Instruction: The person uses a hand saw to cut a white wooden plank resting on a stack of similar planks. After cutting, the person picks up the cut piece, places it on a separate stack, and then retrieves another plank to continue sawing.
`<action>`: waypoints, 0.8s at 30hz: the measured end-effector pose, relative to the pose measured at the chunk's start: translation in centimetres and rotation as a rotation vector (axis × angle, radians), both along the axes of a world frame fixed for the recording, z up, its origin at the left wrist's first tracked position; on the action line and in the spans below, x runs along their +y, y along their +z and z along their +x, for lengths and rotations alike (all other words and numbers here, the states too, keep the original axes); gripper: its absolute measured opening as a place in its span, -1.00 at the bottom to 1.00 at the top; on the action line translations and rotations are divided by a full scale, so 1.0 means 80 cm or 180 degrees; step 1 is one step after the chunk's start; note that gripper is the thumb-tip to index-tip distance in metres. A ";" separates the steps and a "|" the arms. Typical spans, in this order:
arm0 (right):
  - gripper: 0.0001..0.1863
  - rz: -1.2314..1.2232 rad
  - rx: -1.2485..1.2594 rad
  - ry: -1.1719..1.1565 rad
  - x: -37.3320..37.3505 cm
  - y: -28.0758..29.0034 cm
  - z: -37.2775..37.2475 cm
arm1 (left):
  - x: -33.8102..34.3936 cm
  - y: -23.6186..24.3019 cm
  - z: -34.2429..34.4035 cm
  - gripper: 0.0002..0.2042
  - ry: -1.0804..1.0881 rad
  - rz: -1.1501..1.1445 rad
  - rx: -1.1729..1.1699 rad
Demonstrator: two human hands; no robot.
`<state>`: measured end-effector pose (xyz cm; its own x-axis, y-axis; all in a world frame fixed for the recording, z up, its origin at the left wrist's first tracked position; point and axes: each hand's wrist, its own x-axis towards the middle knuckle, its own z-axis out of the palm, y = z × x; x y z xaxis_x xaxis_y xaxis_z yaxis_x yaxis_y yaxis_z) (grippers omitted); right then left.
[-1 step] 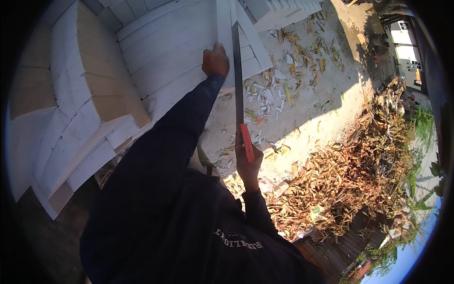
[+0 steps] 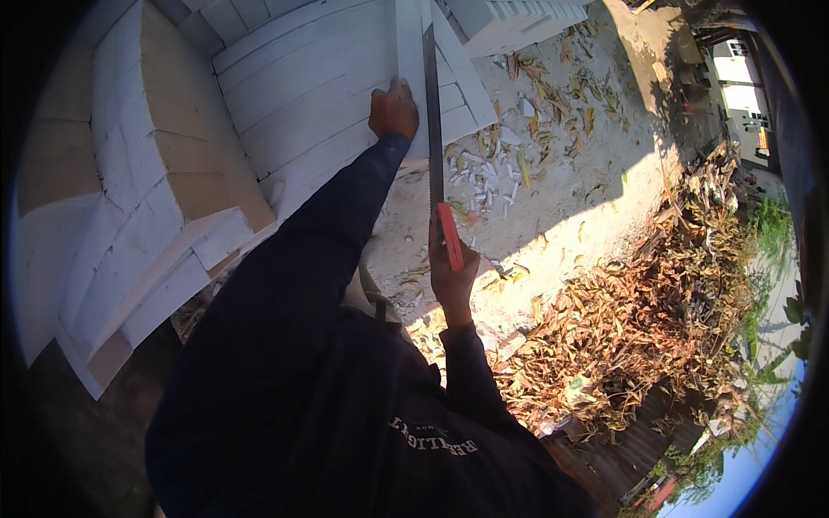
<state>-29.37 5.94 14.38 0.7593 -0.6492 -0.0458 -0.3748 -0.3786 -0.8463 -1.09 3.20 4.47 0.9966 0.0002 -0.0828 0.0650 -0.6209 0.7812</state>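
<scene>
Above pale ground strewn with leaves, gripping a handsaw by its red handle in the right hand, with fingers closed firmly around it. Pointing the dark blade up the view and away from the body, along the right edge of a narrow white strip. Bracing the left hand just left of the blade, at the strip, with fingers curled; cannot tell whether clasping it or only pressing on it. Reaching over a white, line-marked surface with a dark sleeve. Beside the blade, over on the ground, small white scraps; farther right, in sunlight, a heap of dry brown leaves.
</scene>
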 end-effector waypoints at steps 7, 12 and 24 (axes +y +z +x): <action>-0.79 -0.0226 0.0019 0.0128 0.000 -0.011 -0.025 | 0.003 0.007 0.010 -0.55 0.0037 -0.0005 0.0088; -0.82 0.0040 -0.0027 -0.0038 0.003 0.008 -0.004 | 0.001 0.005 0.002 -0.56 0.0064 0.0000 0.0140; -0.77 -0.0115 0.0119 0.0120 -0.006 0.017 -0.009 | 0.004 -0.002 0.003 -0.54 0.0115 0.0004 0.0022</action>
<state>-30.07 5.49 15.73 0.7815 -0.6218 -0.0517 -0.3908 -0.4233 -0.8174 -0.82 3.52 4.32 0.9953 0.0362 -0.0897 0.0928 -0.6191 0.7798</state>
